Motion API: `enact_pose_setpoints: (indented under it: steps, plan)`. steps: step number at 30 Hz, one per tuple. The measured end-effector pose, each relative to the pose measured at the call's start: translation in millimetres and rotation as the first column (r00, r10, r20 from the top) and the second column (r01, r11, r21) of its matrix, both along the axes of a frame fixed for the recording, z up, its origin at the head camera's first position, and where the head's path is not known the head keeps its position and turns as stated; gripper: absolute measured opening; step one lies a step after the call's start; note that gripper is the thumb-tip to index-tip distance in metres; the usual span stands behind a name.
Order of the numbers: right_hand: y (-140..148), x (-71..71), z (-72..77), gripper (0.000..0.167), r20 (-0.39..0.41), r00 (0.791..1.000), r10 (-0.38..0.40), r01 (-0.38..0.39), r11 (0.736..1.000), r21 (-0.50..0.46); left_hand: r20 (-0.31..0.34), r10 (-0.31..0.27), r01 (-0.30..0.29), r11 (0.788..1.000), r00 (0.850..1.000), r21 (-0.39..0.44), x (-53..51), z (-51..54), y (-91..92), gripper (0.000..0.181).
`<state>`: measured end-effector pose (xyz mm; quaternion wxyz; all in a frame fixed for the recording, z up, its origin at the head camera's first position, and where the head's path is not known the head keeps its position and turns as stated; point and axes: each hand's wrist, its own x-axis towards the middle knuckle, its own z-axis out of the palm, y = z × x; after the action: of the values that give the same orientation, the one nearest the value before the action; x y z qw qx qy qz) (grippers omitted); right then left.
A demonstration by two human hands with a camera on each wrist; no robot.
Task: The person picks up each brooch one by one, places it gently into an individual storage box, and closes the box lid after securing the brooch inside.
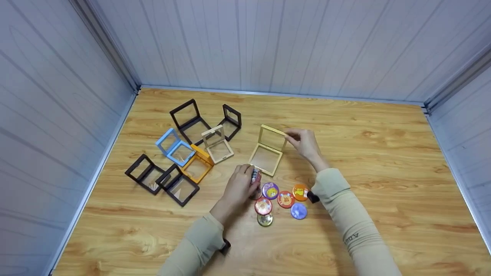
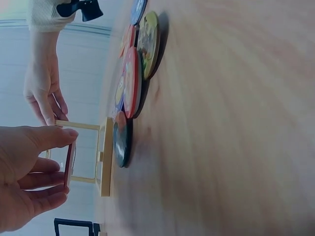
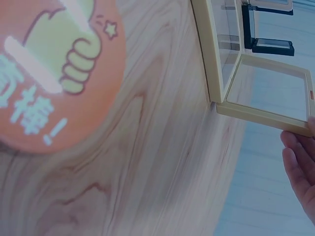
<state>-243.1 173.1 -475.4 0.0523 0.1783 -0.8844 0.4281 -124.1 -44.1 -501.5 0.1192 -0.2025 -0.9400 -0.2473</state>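
My left hand (image 1: pixel 237 186) holds a round button badge (image 1: pixel 256 176) by its edge, tilted, just in front of a pale yellow display frame (image 1: pixel 278 164). That frame stands unfolded, its base on the table and its clear-windowed lid (image 3: pixel 266 115) raised. At the lid's upper right corner, my right hand (image 1: pixel 305 143) pinches the rim between thumb and fingers. In the left wrist view, the held badge (image 2: pixel 69 164) appears nearly edge-on, so its picture is hidden. Below it a dark green badge (image 2: pixel 121 140) lies on the table, partly covered by my left hand in the head view.
Badges lie close together near my hands: purple (image 1: pixel 270 190), red (image 1: pixel 285 199), orange (image 1: pixel 300 192), blue (image 1: pixel 299 211) and gold (image 1: pixel 265 219). Further left stand several unfolded frames, including blue (image 1: pixel 168 154), orange (image 1: pixel 209 168), beige (image 1: pixel 227 156) and black (image 1: pixel 190 193). White panel walls (image 1: pixel 253 46) border the table.
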Motion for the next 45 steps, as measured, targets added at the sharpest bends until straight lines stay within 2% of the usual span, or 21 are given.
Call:
enact_pose_setpoints:
  steps: [18, 26, 34, 38, 45]
  plan:
    - [21.1, 12.9, -2.8, 0.018, -0.039, 0.999, 0.001, -0.001, 1.000, -0.007, 0.052, -0.003, 0.005, 0.999, 0.999, -0.047, -29.8, -0.8, 23.7, 0.046]
    - [26.8, 15.6, -0.6, 0.018, 0.002, 1.000, -0.021, 0.021, 1.000, 0.014, 0.072, -0.005, 0.010, 0.997, 0.997, -0.070, -39.9, -4.8, 37.3, 0.044]
    - [30.6, 16.2, 0.5, 0.019, -0.004, 1.000, -0.017, 0.017, 1.000, 0.026, 0.088, -0.019, 0.031, 0.990, 0.996, -0.139, -49.1, -6.5, 52.8, 0.041]
    - [31.9, 16.5, 0.7, 0.019, -0.011, 1.000, -0.018, 0.018, 0.999, 0.034, 0.114, -0.019, 0.038, 0.985, 0.993, -0.170, -52.1, -5.2, 60.3, 0.041]
    - [32.2, 16.0, -0.5, 0.017, -0.010, 1.000, -0.026, 0.026, 1.000, 0.016, 0.114, -0.025, 0.052, 0.970, 0.993, -0.238, -56.0, -7.2, 68.7, 0.040]
